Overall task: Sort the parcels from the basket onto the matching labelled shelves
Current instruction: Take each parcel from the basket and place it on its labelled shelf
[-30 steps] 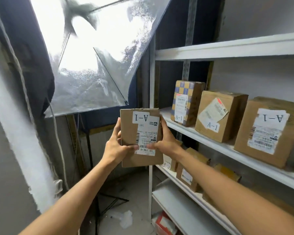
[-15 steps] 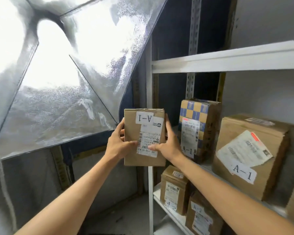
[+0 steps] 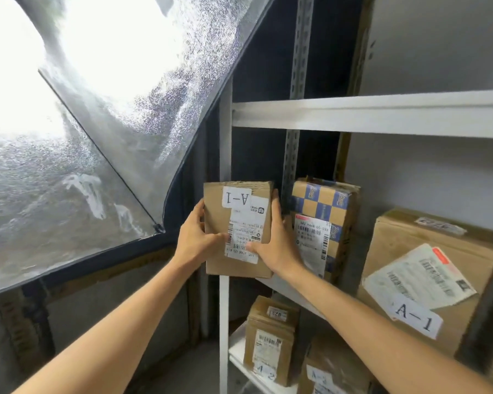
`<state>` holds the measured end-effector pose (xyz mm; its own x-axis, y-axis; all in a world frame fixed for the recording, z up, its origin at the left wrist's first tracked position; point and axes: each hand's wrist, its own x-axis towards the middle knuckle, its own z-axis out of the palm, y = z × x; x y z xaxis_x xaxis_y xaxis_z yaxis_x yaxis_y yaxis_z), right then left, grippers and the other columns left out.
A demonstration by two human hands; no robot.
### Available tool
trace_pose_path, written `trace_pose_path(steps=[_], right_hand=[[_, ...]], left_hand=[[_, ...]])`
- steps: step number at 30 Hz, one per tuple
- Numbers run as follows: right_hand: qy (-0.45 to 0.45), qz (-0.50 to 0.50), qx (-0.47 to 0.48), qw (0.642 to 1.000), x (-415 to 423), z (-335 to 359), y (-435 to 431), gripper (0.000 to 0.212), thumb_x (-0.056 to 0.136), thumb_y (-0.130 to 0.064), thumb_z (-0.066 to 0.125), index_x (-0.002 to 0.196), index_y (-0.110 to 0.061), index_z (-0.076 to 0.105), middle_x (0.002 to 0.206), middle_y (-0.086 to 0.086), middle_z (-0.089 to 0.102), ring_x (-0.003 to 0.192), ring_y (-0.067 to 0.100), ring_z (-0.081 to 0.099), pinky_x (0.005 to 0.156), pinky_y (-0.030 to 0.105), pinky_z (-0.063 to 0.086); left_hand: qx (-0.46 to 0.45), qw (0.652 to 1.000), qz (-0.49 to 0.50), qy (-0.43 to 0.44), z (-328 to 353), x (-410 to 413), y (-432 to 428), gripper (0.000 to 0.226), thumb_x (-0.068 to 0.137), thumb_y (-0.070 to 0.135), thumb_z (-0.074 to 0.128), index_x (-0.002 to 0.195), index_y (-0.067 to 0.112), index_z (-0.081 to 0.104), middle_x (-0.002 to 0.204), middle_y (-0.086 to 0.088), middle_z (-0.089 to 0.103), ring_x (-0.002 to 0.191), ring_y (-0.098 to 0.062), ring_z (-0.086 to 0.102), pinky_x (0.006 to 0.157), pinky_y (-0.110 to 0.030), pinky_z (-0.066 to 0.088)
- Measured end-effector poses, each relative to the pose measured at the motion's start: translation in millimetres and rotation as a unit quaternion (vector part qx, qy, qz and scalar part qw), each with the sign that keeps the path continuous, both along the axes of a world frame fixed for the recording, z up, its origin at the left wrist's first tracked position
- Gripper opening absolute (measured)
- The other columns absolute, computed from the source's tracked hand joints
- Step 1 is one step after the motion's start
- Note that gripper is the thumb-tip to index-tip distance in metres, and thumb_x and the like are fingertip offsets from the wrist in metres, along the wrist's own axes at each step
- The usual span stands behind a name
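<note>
Since half a second earlier, the held parcel had closed in on the rack, and its right edge now sat just beside the checkered box instead of apart from it. Both hands kept the same hold. The left hand had its grip on the parcel's left edge, with the thumb laid across the front near the shipping label. The right hand gripped the right edge, fingers running up the side and thumb on the label.

The parcel stood upright at the left end of the middle shelf, in front of the rack's white front post. Its "A-1" sticker read upside down. Whether its base already rested on the shelf could not be told.

On that shelf, right of the checkered box, stood a large brown box with a tilted label and an "A-1" sticker. An upper shelf crossed above them. Below, 2 smaller cartons marked "A-2" stood on a lower shelf. A bright silver-lined softbox filled the left side.
</note>
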<state>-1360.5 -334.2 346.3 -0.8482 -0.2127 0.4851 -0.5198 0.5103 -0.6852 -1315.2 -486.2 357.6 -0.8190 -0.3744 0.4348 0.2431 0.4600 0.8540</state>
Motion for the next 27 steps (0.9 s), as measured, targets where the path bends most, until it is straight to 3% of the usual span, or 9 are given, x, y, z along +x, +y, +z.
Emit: trace_pose_path(steps=[6, 9, 12, 16, 21, 27], right_hand=[[0.025, -0.073, 0.04, 0.996, 0, -3, 4, 0.098, 0.089, -0.009, 0.062, 0.151, -0.031, -0.011, 0.155, 0.003, 0.01, 0.143, 0.024, 0.022, 0.101, 0.038, 0.048], [0.033, -0.097, 0.046, 0.994, 1, -8, 7, 0.097, 0.091, -0.012, 0.061, 0.151, -0.027, -0.014, 0.157, 0.004, 0.006, 0.144, 0.024, 0.02, 0.103, 0.039, 0.046], [0.049, -0.122, 0.074, 0.988, 3, -11, 11, 0.094, 0.093, -0.015, 0.059, 0.152, -0.022, -0.014, 0.158, 0.007, 0.005, 0.146, 0.025, 0.014, 0.108, 0.036, 0.037], [0.026, -0.148, 0.088, 0.985, 7, -8, 15, 0.094, 0.094, -0.012, 0.057, 0.151, -0.014, -0.018, 0.159, 0.013, -0.009, 0.148, 0.029, -0.003, 0.116, 0.036, 0.022], [0.046, -0.156, 0.074, 0.984, 10, -8, 16, 0.106, 0.088, -0.008, 0.062, 0.147, -0.015, -0.027, 0.155, 0.007, -0.011, 0.143, 0.026, 0.006, 0.11, 0.032, 0.033], [0.058, -0.133, 0.075, 0.987, 9, -14, 18, 0.108, 0.085, -0.005, 0.063, 0.149, -0.015, -0.023, 0.152, 0.005, -0.007, 0.142, 0.023, 0.01, 0.11, 0.031, 0.034]], left_hand=[[-0.015, 0.999, -0.023, 0.03, -9, -14, -3, 0.075, 0.07, 0.012, 0.082, 0.13, 0.024, 0.039, 0.125, 0.001, 0.055, 0.105, -0.013, 0.053, 0.086, -0.03, 0.048], [-0.016, 0.998, -0.044, 0.034, -12, -18, 1, 0.071, 0.07, 0.013, 0.081, 0.127, 0.026, 0.041, 0.119, 0.005, 0.056, 0.107, -0.015, 0.055, 0.09, -0.036, 0.052], [-0.01, 0.998, -0.058, 0.03, -13, -21, 7, 0.079, 0.071, 0.01, 0.079, 0.138, 0.019, 0.038, 0.132, -0.001, 0.054, 0.119, -0.019, 0.052, 0.099, -0.042, 0.047], [-0.036, 0.997, -0.073, 0.018, -8, -30, 16, 0.08, 0.073, 0.008, 0.077, 0.14, 0.018, 0.036, 0.133, 0.0, 0.051, 0.117, -0.012, 0.047, 0.098, -0.035, 0.042], [-0.088, 0.994, -0.058, -0.028, -6, -48, 29, 0.086, 0.072, 0.013, 0.078, 0.143, 0.017, 0.029, 0.135, -0.003, 0.05, 0.126, -0.023, 0.047, 0.103, -0.046, 0.043], [-0.158, 0.985, 0.01, -0.071, 3, -60, 44, 0.07, 0.083, 0.015, 0.07, 0.14, 0.01, 0.03, 0.137, -0.013, 0.047, 0.121, -0.03, 0.052, 0.097, -0.042, 0.047]])
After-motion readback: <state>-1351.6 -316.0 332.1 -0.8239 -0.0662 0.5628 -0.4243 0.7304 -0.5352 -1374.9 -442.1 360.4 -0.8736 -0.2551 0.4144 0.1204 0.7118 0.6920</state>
